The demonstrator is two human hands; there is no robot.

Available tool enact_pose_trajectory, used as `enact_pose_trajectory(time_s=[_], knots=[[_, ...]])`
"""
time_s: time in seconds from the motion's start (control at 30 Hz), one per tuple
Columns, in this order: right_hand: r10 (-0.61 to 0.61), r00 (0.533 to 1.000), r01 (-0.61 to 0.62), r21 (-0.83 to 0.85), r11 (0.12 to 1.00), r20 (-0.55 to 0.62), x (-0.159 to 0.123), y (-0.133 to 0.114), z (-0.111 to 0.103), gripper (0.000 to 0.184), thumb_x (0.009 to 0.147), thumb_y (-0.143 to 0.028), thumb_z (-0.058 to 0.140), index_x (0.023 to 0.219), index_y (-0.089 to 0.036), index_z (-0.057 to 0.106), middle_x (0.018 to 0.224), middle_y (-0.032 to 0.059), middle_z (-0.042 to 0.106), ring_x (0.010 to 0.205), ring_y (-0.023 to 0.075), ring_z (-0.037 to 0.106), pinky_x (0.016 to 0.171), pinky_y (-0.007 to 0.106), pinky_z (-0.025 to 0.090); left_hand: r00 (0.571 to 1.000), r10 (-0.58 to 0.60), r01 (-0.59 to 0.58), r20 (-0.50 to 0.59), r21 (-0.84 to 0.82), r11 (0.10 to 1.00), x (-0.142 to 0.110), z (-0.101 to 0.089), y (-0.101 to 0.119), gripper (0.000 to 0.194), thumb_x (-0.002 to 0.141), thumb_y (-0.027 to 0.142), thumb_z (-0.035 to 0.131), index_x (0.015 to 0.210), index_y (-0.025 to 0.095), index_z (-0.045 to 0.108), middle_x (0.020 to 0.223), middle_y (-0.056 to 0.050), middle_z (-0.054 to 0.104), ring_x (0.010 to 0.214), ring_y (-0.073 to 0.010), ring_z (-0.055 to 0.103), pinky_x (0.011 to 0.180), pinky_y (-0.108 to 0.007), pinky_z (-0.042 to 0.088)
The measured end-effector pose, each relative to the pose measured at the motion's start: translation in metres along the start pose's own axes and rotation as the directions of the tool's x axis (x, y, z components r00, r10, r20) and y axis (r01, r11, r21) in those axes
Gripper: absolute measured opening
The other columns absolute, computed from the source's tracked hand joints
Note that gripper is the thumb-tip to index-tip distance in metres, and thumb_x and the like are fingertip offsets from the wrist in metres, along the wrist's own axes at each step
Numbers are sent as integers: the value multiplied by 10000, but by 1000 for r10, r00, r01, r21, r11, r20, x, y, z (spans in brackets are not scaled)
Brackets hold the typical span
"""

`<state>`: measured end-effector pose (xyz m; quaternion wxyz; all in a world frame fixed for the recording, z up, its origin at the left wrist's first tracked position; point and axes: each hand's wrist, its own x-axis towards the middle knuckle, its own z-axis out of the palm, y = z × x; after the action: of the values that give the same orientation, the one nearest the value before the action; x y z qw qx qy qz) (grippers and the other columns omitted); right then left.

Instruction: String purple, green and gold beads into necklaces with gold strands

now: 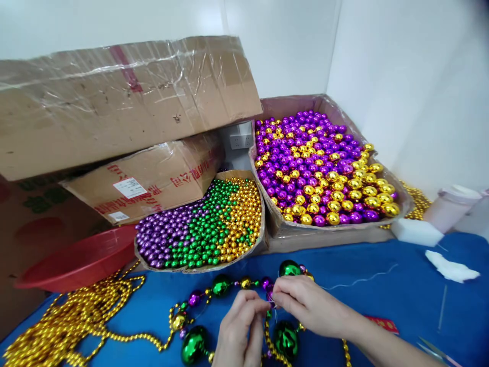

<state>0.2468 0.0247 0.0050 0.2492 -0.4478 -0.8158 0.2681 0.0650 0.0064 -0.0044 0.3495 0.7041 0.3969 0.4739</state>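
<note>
Gold bead strands (72, 316) heaped far left of bead necklace (229, 288) on blue cloth. Left hand (239, 331), right hand (305, 306): fingertips pinched shut on necklace near purple bead. Step, judged: threading or knotting. Next calls for steady, fine pinch. Thin thread (359, 280) trails right of necklace.

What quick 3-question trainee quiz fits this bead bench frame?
1. True or false: both hands pinch the bead strand.
2. Which tray holds green beads? A) near tray B) far box
3. The red basin sits to the ___ of the near tray.

Key:
1. True: left hand and right hand meet on the bead strand.
2. A: the near tray has purple, green and gold; the far box purple and gold.
3. Left: red basin.
</note>
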Motion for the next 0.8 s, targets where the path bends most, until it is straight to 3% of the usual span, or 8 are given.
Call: enact_pose_trajectory(time_s=[0.2,0.33,0.43,0.53,0.6,0.7,0.73,0.8], knots=[[-13,1000,13,45,999,2,1,-8,-2,240,957,-290,403,800,-214,568,751,-25,601,704,115,560,639,218,395,998,7,-4,-61,53,999,-1,10,2,110,761,271,652,837,230,719,808,-95,602,683,-219,553,639,-300,443],[-55,998,52,80,995,36,-3,-1,-21,162,918,-293,487,829,-235,609,780,-17,599,748,136,553,673,249,384,979,-199,202,38,-97,975,6,-8,4,177,798,301,614,654,209,662,755,-69,602,690,-202,535,642,-283,420],[-27,1000,26,137,990,4,-14,14,-36,196,902,-315,503,751,-229,594,788,-2,560,768,154,524,692,278,375,896,-434,429,95,-435,791,6,-26,-3,228,782,311,614,597,178,623,882,-99,648,840,-235,550,704,-303,446],[121,991,-98,335,937,-49,-25,24,-27,279,956,-374,354,783,-226,514,741,-6,503,668,135,500,595,261,387,845,-517,437,137,-734,520,1,-29,-13,193,724,278,645,572,162,617,1082,-152,663,1106,-315,503,882,-410,433],[250,968,-178,722,669,7,-29,22,-7,269,967,-425,284,865,-245,457,706,-29,483,523,100,433,469,225,334,856,-488,392,170,-829,398,-1,-20,-16,174,692,262,669,561,162,615,1124,-159,664,1207,-341,450,990,-460,360],[328,943,-58,998,7,53,-27,14,25,243,928,-481,374,839,-256,392,733,-54,477,428,54,294,408,206,220,883,-432,321,182,-907,274,3,-4,-11,152,724,244,660,597,177,611,852,-91,708,1035,-287,579,1022,-475,331],[342,939,-2,997,-78,28,-25,12,33,254,921,-480,393,812,-251,378,709,-64,451,431,51,274,413,206,204,888,-424,300,178,-923,241,5,0,-9,150,751,238,646,617,183,605,729,-46,674,881,-237,617,991,-471,367],[356,934,44,994,-104,-4,-23,10,42,267,918,-455,420,771,-239,364,619,-83,352,450,55,248,435,207,192,887,-429,285,172,-934,216,8,5,-6,179,805,230,611,635,183,582,573,24,544,602,-138,542,856,-413,462]])
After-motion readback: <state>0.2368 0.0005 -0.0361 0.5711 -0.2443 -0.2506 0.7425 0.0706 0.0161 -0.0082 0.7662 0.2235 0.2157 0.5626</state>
